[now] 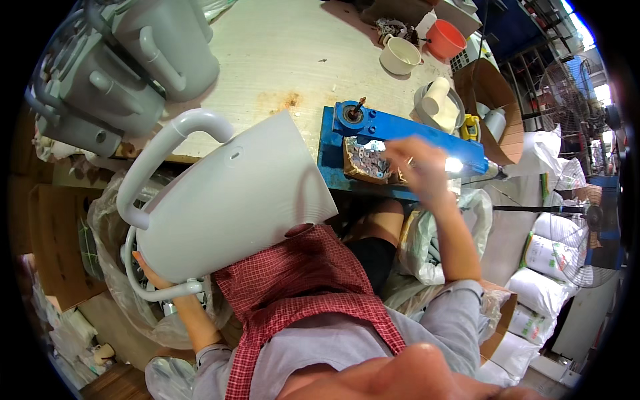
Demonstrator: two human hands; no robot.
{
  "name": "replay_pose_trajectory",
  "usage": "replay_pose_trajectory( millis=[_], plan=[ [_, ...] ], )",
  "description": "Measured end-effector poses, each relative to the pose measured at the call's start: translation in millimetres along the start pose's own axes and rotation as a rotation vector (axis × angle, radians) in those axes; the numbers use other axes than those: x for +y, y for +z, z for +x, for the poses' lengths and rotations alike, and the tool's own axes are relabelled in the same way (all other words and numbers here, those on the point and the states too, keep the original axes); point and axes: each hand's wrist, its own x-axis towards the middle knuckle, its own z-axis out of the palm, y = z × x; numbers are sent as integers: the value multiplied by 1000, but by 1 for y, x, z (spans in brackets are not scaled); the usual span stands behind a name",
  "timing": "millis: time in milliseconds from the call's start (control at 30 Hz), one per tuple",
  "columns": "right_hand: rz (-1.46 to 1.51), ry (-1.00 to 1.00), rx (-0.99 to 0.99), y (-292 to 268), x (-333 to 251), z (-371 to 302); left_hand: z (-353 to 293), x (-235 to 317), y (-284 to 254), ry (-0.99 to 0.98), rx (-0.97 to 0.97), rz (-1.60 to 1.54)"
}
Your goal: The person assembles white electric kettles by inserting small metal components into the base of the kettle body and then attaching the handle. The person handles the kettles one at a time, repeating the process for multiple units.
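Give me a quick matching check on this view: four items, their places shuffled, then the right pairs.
1. Left hand
2. Right hand
3. Red checked apron
4. Cream handled pot

A. Beside the orange-red bowl on the white table
B. Over the grey shirt
C. At the left end of the large grey vessel
D. By the box of small metal parts

Pairs: 1-C, 2-D, 3-B, 4-A

I see bright light washing the worktop (267,60) and a white glare beside the blue machine arm (415,131). The right hand (421,165) seems blurred, its outline unclear. Edges bow toward the black rim.
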Motion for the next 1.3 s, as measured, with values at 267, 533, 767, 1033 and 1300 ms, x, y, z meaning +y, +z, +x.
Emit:
replay_pose_trajectory(
  millis=[267,533,767,1033,1300],
  plan=[
    [-534,-83,-432,66,77,-23,-17,10,48,37,202,-19],
    [-280,-12,-260,35,56,-40,11,1,17,-22,-38,-52],
    [-275,-386,406,4,-30,48,27,-8,35,8,80,60],
    [-352,-503,334,15,-7,73,30,-14,61,42,83,65],
    [-389,-561,407,13,-7,75,44,-20,62,84,28,140]
  ],
)
